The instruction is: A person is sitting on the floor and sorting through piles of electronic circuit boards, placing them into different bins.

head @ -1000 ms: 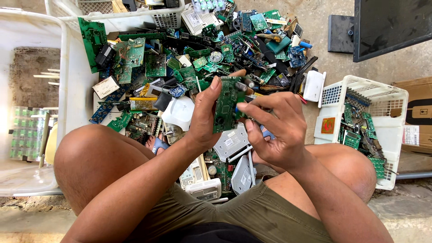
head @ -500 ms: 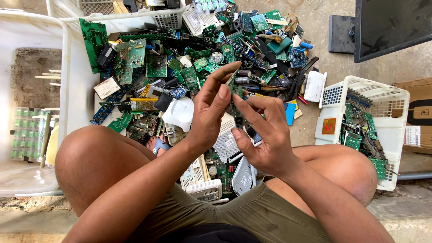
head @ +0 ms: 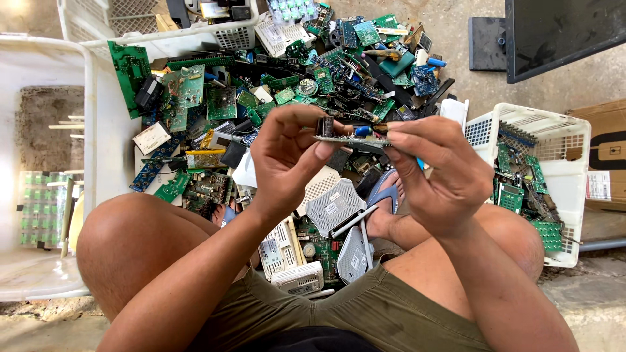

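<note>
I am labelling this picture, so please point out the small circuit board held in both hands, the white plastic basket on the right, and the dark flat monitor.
small green circuit board [head: 352, 138], head view, its edge between the hands
white plastic basket [head: 574, 140], head view, right rim
dark flat monitor [head: 561, 32], head view, screen

We note the board [head: 352, 138] as matt green laminate with glossy metal-capped parts. Right of the board, the basket [head: 577, 146] is white perforated plastic, smooth. Below the board, router shells [head: 336, 207] look matt grey plastic. Beyond the basket, the box [head: 610, 153] is brown cardboard; floor [head: 469, 88] rough concrete.
</note>
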